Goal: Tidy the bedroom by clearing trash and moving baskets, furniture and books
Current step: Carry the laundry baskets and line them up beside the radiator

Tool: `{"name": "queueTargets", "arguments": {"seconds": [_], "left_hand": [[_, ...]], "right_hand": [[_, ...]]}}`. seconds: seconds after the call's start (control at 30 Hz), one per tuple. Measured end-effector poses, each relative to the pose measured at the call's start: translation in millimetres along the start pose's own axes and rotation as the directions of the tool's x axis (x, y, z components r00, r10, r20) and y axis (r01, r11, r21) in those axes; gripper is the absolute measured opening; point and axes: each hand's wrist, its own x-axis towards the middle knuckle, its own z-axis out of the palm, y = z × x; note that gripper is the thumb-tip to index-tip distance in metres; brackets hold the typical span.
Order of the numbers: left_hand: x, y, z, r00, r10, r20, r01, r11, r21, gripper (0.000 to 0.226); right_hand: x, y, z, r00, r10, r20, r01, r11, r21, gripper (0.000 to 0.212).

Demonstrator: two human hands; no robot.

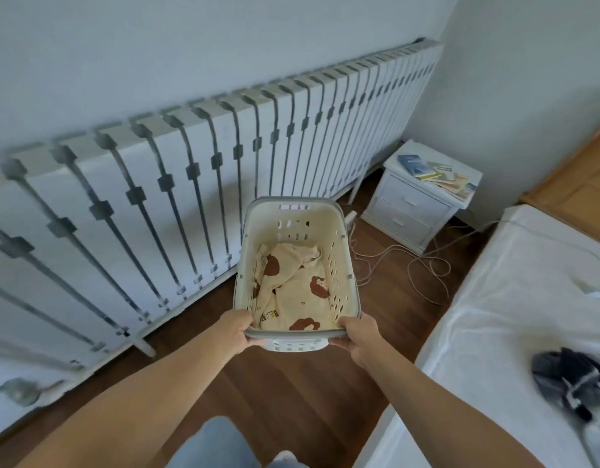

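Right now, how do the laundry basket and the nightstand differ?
The laundry basket is cream, perforated and gripped by the left hand and right hand; the nightstand is white, has drawers and stands untouched. The basket holds cloth; the nightstand carries books. Both are near the slatted frame.

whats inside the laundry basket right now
A crumpled cream cloth with brown bear prints lies in the laundry basket, held at its near rim by the left hand and right hand. Anything beneath the cloth is hidden.

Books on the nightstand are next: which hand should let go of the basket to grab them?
Probably the right hand: the nightstand and books lie ahead on its side; the left hand keeps its grip on the basket.
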Motion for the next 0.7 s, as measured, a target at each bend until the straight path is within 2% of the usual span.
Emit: {"name": "queueTargets", "arguments": {"seconds": [0.23,0.43,0.7], "left_hand": [[28.2,40.8,-6.9,0.997,-0.009,-0.076,0.007,0.999,-0.037,0.032],[61.0,78.6,4.6,0.997,-0.036,-0.067,0.030,0.995,-0.098,0.029],[115.3,88.1,21.2,0.984,-0.124,-0.125,0.104,0.983,-0.150,0.043]], "right_hand": [[45.4,-25.1,47.4,0.996,0.055,0.072,-0.050,0.996,-0.072,0.046],[83.9,-61.8,77.0,0.996,0.053,0.075,-0.045,0.992,-0.115,0.043],[139.4,-75.0,90.5,0.985,0.140,0.103,-0.117,0.973,-0.201,0.051]]}}
